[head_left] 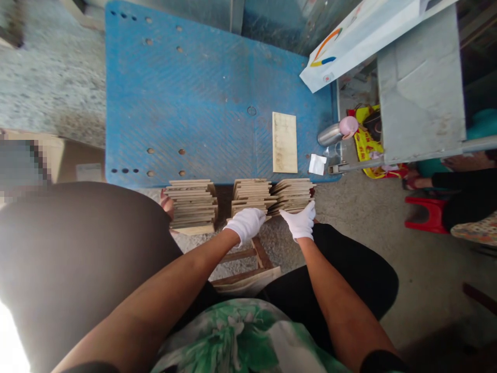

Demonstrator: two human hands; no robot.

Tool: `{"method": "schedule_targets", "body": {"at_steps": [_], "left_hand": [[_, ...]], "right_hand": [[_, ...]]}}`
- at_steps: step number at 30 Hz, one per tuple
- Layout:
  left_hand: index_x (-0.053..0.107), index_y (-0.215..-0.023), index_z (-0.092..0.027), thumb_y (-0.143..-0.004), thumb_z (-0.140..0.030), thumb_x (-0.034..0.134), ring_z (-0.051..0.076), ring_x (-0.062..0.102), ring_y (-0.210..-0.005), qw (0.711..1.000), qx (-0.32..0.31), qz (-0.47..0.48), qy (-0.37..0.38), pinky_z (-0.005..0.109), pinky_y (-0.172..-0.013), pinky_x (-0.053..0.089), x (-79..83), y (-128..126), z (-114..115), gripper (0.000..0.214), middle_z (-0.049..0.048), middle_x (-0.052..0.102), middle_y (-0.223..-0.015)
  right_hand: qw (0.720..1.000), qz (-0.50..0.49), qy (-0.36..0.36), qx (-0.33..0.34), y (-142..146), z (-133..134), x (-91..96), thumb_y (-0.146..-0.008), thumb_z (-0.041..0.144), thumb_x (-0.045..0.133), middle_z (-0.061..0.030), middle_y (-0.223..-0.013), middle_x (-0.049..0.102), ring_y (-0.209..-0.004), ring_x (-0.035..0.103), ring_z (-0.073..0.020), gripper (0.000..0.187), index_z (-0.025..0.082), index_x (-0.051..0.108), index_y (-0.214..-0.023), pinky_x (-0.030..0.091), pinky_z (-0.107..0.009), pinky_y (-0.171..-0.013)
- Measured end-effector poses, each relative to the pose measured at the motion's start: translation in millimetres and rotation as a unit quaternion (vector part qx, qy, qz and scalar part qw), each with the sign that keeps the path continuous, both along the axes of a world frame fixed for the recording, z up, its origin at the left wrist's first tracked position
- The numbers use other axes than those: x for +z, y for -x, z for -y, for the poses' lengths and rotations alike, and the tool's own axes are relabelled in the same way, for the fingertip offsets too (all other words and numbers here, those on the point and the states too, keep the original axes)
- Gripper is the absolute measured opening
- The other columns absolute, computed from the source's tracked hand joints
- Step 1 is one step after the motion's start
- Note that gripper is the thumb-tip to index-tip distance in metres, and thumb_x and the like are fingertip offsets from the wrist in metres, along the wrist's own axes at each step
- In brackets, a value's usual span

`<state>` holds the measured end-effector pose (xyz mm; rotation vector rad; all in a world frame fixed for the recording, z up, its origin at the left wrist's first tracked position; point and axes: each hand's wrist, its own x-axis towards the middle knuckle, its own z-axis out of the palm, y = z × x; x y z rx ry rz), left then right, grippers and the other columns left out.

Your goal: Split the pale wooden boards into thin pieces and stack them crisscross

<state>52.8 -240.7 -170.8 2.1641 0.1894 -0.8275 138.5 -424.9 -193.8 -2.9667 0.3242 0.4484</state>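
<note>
Three rows of thin wooden boards stand on edge along the near side of the blue table: a left row [192, 204], a middle row [250, 191] and a right row [293, 191]. At the near end of the middle row, my left hand [246, 225], in a white glove, is closed on a board; its fingertips are partly hidden. My right hand [301, 223], also gloved, spans the near end of the right row, thumb on the left and fingers round the right side. One single flat board [284, 142] lies on the table.
The blue table [202, 98] has several holes. At its right stand a steel flask with a pink lid [330, 134] and a crumpled white paper [317, 164]. A white bag [349, 46] overhangs the back right corner. Another person sits at the right near a red stool [425, 215].
</note>
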Motion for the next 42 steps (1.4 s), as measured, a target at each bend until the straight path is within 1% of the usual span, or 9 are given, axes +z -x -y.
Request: {"method": "schedule_targets", "body": {"at_steps": [4,10,15,18,23,29,35,38,42], "left_hand": [[0.071,-0.106,-0.021,-0.093,-0.037,0.042,0.023,0.067,-0.099,1.000,0.019,-0.006,0.010,0.028,-0.087,0.048,-6.9,-2.6,0.5,0.036,0.0086,0.073,-0.107],[0.072,-0.103,-0.020,-0.092,-0.038,0.043,0.022,0.068,-0.094,0.999,0.035,-0.017,0.023,0.027,-0.084,0.049,-11.5,-5.0,-0.3,0.036,0.0088,0.074,-0.103],[0.072,-0.104,-0.020,-0.091,-0.038,0.044,0.023,0.068,-0.097,0.998,0.041,-0.027,0.035,0.028,-0.086,0.048,-11.1,-5.7,-1.7,0.036,0.0091,0.074,-0.105],[0.073,-0.104,-0.020,-0.091,-0.038,0.045,0.024,0.068,-0.096,0.997,0.049,-0.036,0.040,0.029,-0.084,0.048,-8.3,-7.2,-3.1,0.036,0.0093,0.074,-0.104],[0.074,-0.099,-0.022,-0.090,-0.037,0.046,0.021,0.068,-0.089,0.995,0.067,-0.054,0.049,0.028,-0.080,0.049,0.0,-9.0,-6.9,0.033,0.0069,0.075,-0.099],[0.075,-0.096,-0.023,-0.087,-0.037,0.046,0.021,0.069,-0.083,0.992,0.092,-0.074,0.052,0.027,-0.074,0.049,0.4,-8.9,-8.6,0.033,0.0067,0.075,-0.092],[0.075,-0.094,-0.022,-0.085,-0.038,0.048,0.021,0.068,-0.079,0.987,0.116,-0.092,0.063,0.028,-0.072,0.047,-4.2,-9.3,-8.5,0.033,0.0067,0.075,-0.087],[0.075,-0.091,-0.022,-0.084,-0.037,0.048,0.019,0.066,-0.074,0.985,0.119,-0.097,0.076,0.027,-0.069,0.046,-5.3,-10.0,-9.3,0.032,0.0060,0.074,-0.082],[0.075,-0.089,-0.022,-0.083,-0.038,0.050,0.017,0.064,-0.068,0.982,0.131,-0.105,0.087,0.025,-0.064,0.044,-6.8,-11.8,-10.4,0.031,0.0050,0.073,-0.078]], "right_hand": [[1.000,-0.020,0.004,0.006,-3.8,-5.2,15.3,-0.058,0.062,0.076,-0.0232,-0.157,0.016,-0.142,0.028,-0.0337,0.131,0.007,0.006,-0.153,0.031,-0.038,-0.112],[0.998,0.040,-0.026,-0.032,-20.5,-22.6,50.8,-0.074,0.065,0.063,-0.0158,-0.152,0.035,-0.134,0.043,-0.0307,0.104,0.014,0.020,-0.153,0.034,-0.035,-0.111],[0.995,0.091,-0.016,0.030,-47.8,-47.1,62.7,-0.079,0.062,0.060,-0.0139,-0.148,0.041,-0.132,0.045,-0.0276,0.093,0.013,0.027,-0.151,0.036,-0.032,-0.109],[0.993,0.080,0.019,0.088,-70.0,-70.1,59.5,-0.075,0.066,0.063,-0.0156,-0.149,0.040,-0.130,0.047,-0.0302,0.101,0.011,0.025,-0.151,0.038,-0.036,-0.108],[0.974,-0.002,0.065,0.218,-108.2,-104.5,39.3,-0.067,0.070,0.065,-0.0255,-0.147,0.038,-0.137,0.036,-0.0325,0.122,-0.004,0.016,-0.150,0.032,-0.038,-0.111],[0.967,-0.097,0.141,0.190,-134.6,-124.8,12.8,-0.051,0.079,0.068,-0.0303,-0.142,0.038,-0.130,0.043,-0.0379,0.142,0.000,0.007,-0.152,0.036,-0.046,-0.106],[0.963,-0.136,0.159,0.168,-138.8,-130.9,-4.6,-0.049,0.080,0.068,-0.0318,-0.146,0.033,-0.132,0.041,-0.0389,0.145,0.001,0.005,-0.153,0.038,-0.048,-0.106],[0.965,-0.126,0.162,0.165,-138.5,-131.5,-9.9,-0.049,0.079,0.069,-0.0327,-0.147,0.031,-0.133,0.041,-0.0395,0.145,-0.001,0.006,-0.152,0.037,-0.047,-0.106],[0.966,-0.122,0.152,0.168,-139.9,-134.8,-7.6,-0.048,0.073,0.075,-0.0323,-0.139,0.042,-0.127,0.048,-0.0391,0.144,-0.003,0.009,-0.151,0.042,-0.047,-0.103]]}}
